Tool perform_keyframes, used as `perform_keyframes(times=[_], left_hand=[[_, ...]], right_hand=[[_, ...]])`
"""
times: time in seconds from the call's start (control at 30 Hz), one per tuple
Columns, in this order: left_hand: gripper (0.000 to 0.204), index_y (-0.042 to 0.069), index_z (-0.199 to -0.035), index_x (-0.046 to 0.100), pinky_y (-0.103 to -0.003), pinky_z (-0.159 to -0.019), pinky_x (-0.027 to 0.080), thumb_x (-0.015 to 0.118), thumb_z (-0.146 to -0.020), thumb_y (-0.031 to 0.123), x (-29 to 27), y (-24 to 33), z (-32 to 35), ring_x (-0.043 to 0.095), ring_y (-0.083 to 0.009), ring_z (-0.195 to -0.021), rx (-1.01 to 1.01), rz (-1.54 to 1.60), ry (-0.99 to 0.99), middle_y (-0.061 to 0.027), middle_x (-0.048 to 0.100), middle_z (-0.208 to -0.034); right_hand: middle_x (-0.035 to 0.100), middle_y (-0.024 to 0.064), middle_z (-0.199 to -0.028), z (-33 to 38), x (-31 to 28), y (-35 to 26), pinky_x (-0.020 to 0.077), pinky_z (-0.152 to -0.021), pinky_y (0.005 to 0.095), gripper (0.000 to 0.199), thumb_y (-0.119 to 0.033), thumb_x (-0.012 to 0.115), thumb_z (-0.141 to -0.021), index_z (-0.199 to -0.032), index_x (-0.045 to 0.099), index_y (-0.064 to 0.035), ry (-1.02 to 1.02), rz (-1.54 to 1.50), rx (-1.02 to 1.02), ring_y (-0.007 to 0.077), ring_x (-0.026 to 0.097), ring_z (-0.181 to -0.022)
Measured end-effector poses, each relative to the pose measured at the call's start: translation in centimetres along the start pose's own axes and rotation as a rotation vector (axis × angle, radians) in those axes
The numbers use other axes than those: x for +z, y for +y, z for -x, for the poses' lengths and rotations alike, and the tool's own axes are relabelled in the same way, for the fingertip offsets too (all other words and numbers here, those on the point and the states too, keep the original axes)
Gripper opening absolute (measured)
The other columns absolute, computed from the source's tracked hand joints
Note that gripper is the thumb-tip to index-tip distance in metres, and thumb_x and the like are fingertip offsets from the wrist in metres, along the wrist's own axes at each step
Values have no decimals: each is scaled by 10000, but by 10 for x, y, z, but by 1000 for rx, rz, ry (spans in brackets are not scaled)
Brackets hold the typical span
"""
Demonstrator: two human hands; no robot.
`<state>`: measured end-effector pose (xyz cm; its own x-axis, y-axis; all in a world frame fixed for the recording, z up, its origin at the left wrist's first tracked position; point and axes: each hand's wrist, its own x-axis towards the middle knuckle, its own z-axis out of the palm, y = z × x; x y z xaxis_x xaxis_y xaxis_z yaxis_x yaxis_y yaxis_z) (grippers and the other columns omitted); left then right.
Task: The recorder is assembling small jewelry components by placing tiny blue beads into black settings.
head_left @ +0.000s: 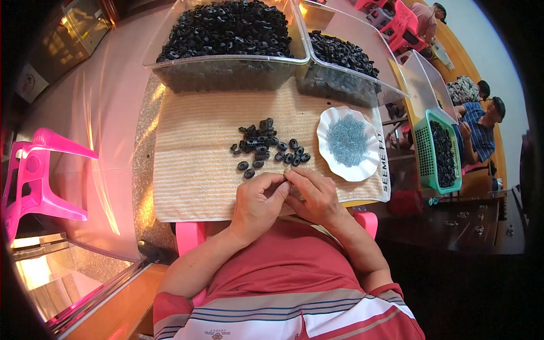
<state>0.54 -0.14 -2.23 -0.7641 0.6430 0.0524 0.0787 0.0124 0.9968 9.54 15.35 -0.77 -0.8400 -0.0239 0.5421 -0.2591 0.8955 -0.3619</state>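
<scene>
My left hand (256,205) and my right hand (317,198) meet at the near edge of the towel, fingertips pinched together. Whatever lies between those fingers is too small or hidden to make out. Just beyond them, a loose pile of small black plastic pieces (258,139) rests on the striped towel (192,164); several rounded ones lie nearest my fingers. To the right of the pile stands a white scalloped plate (327,156) holding a heap of tiny, pale bluish, shiny parts (347,140), too fine to identify.
Two clear plastic bins (226,76) (340,88) full of black pieces line the far edge. A green basket (430,164) of similar pieces stands at right, near seated people (481,130). At left is a pink stool (42,181); pink chairs (402,25) stand far right.
</scene>
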Motion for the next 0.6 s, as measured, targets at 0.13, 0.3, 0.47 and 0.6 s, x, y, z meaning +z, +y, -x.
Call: perform_keyframes(times=[0.13,0.3,0.47,0.6], left_hand=[[146,-22,-1003,714,-315,-699,545,707,-932,106,0,-2,1,705,-199,-776,1,23,-2,-142,733,-878],[149,-21,-1012,711,-314,-696,543,703,-943,112,-1,3,0,699,-183,-775,-1,41,-25,-132,729,-874],[146,-18,-1014,711,-311,-696,539,704,-948,112,-5,4,-2,697,-187,-779,1,8,-12,-132,726,-878],[120,-5,-1011,714,-325,-673,527,702,-936,89,-6,7,-4,691,-222,-758,89,-32,-17,-135,711,-869]], right_hand=[[679,171,-1070,-2,-1,-1,591,-724,388,454,-128,804,-773,-1164,627,20,-2,-8,5,324,703,-910],[676,166,-1074,-1,-1,2,590,-722,393,459,-125,803,-775,-1175,621,8,-2,-46,5,327,701,-908],[668,168,-1098,-13,-17,0,587,-742,398,443,-101,784,-794,-1193,620,2,-134,-188,94,345,699,-909],[670,196,-1106,-12,-22,8,576,-745,349,348,-58,781,-846,-1166,659,5,-171,-318,150,325,706,-911]])
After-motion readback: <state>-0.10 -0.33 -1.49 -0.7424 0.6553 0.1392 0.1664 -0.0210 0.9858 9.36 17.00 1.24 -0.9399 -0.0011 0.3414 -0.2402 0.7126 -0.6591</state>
